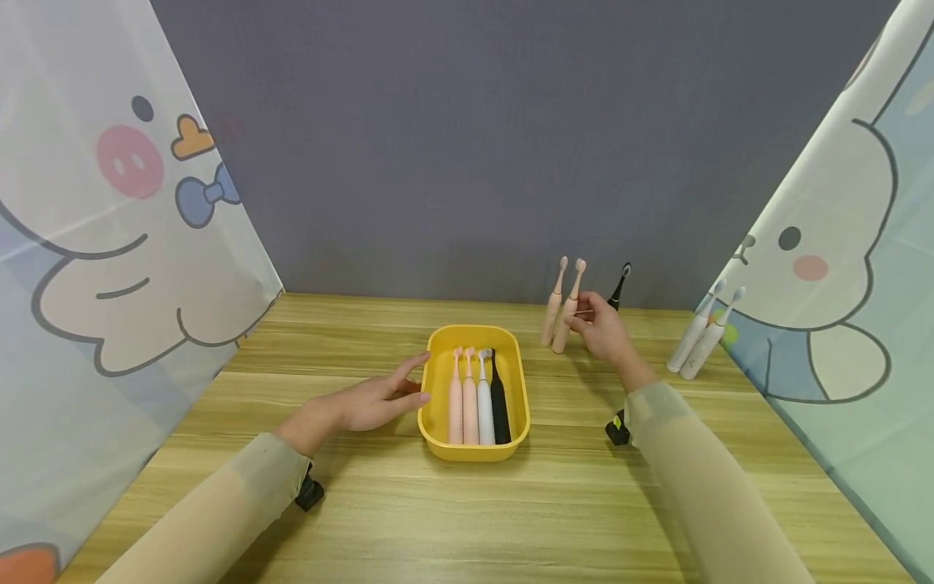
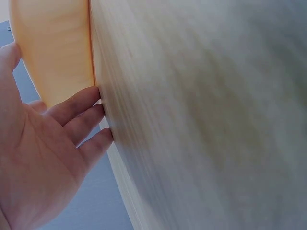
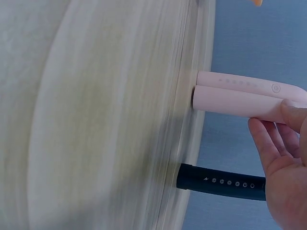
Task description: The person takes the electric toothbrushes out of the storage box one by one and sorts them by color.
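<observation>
My right hand (image 1: 601, 328) pinches a standing pink electric toothbrush (image 1: 563, 328) between thumb and fingers. Right beside it on the left stands another pink toothbrush (image 1: 550, 320). A black toothbrush (image 3: 220, 182) stands upright behind the right hand, partly hidden by it in the head view. My left hand (image 1: 375, 401) is at the left side of a yellow tray (image 1: 474, 453), thumb and fingers spread around its rim; in the left wrist view the fingers (image 2: 79, 105) are fairly straight along the tray's outer wall. Inside lie two pink toothbrushes (image 1: 470, 414), a white one (image 1: 485, 414) and a black one (image 1: 499, 414), side by side.
Two white toothbrushes (image 1: 696, 341) stand upright at the table's right edge, near the cartoon-printed side sheet (image 1: 824, 324). A grey panel (image 1: 467, 146) closes off the back of the wooden table (image 1: 409, 519). Another printed sheet (image 1: 131, 268) lines the left.
</observation>
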Demonstrator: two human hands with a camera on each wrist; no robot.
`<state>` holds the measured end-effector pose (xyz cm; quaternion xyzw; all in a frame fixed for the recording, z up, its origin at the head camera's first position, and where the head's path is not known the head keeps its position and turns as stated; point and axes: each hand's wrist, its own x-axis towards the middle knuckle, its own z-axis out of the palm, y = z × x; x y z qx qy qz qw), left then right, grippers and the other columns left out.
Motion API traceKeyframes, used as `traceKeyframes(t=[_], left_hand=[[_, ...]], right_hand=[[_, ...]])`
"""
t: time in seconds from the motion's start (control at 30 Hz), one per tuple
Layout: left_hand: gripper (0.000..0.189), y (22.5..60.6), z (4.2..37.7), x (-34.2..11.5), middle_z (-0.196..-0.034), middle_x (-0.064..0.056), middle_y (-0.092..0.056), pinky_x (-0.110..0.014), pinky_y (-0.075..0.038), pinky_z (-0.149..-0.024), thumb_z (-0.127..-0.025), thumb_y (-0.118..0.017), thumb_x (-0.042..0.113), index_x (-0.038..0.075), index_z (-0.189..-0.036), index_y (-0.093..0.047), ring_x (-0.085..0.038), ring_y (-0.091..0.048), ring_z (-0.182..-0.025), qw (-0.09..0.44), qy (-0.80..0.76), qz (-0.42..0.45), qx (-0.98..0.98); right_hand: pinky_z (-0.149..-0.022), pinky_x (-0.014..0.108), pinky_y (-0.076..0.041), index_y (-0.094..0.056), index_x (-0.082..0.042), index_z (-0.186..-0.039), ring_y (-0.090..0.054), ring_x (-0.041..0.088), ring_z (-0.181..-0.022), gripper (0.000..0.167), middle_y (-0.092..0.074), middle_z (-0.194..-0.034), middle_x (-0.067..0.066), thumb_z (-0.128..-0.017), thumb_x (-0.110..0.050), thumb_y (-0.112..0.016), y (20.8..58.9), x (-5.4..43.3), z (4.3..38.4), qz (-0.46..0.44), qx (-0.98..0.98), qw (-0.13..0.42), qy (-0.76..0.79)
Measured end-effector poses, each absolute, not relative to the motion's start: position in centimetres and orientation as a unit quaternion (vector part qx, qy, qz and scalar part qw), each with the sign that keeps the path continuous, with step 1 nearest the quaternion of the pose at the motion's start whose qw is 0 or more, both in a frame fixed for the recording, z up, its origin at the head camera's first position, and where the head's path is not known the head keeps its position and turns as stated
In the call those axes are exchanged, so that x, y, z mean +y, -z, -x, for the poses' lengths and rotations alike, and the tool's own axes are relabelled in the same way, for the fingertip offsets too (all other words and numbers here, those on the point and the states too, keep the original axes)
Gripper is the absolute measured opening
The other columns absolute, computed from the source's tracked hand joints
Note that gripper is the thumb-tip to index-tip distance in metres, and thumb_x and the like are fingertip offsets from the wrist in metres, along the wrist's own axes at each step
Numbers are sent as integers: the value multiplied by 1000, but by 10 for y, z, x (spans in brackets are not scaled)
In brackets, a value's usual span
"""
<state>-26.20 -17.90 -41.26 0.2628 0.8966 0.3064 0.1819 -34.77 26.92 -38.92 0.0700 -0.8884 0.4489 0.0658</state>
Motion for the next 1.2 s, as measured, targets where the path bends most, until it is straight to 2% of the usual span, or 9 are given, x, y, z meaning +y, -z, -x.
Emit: traceKeyframes(t=[0.47, 1.2], left_hand=[[85, 413, 262, -179, -162, -15, -59, -63, -36, -130, -112, -48, 66, 33, -178, -5, -39, -54, -152, 182, -305, -263, 897], [86, 412, 262, -178, -163, -15, -59, -63, -36, -130, -112, -48, 66, 32, -178, -5, -38, -54, -152, 185, -306, -264, 896]], right_hand=[[-114, 62, -54, -46, 4, -156, -57, 48, -140, 49, -55, -151, 29, -114, -15, -62, 390, 267, 350, -75, -885, 66, -454], [-116, 62, -52, -39, 6, -162, -55, 49, -144, 61, -53, -156, 31, -112, -15, -66, 391, 267, 349, -83, -891, 53, -444]])
